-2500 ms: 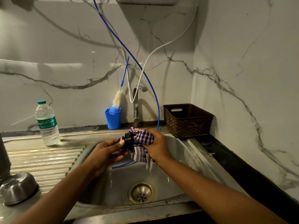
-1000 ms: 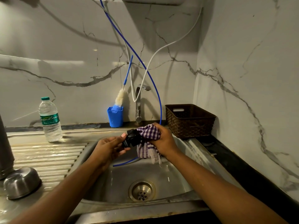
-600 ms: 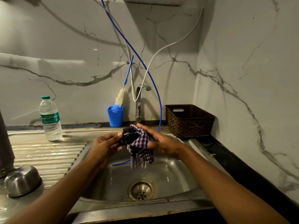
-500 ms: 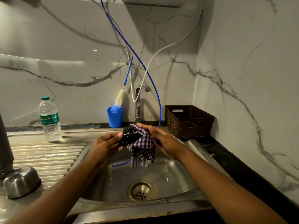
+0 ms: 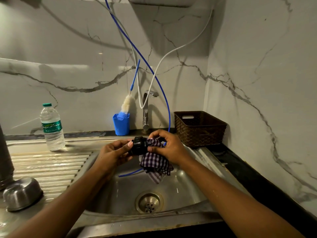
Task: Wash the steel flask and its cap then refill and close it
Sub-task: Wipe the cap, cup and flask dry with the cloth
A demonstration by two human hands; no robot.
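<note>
Over the steel sink [image 5: 192, 170], my left hand [image 5: 114, 152] grips the black flask cap [image 5: 138, 146] from its left side. My right hand [image 5: 169, 147] pinches a purple checked cloth [image 5: 155, 163] against the cap's right end, and the cloth's loose end hangs into the basin. The dark steel flask [image 5: 5, 162] stands at the far left edge, mostly out of frame. A small steel cup [image 5: 21, 193] lies upside down on the draining board beside it.
A tap [image 5: 146, 110] rises behind the sink, with blue and white hoses hanging past it. A blue holder with a bottle brush [image 5: 121, 123] stands left of the tap, a brown basket [image 5: 199, 128] right. A plastic water bottle [image 5: 52, 128] stands on the counter.
My right hand has kept shifting the cloth around the cap's right end; it went from wrapping it, to flatter fingers, to pinching. My left hand has held the cap nearly still.
</note>
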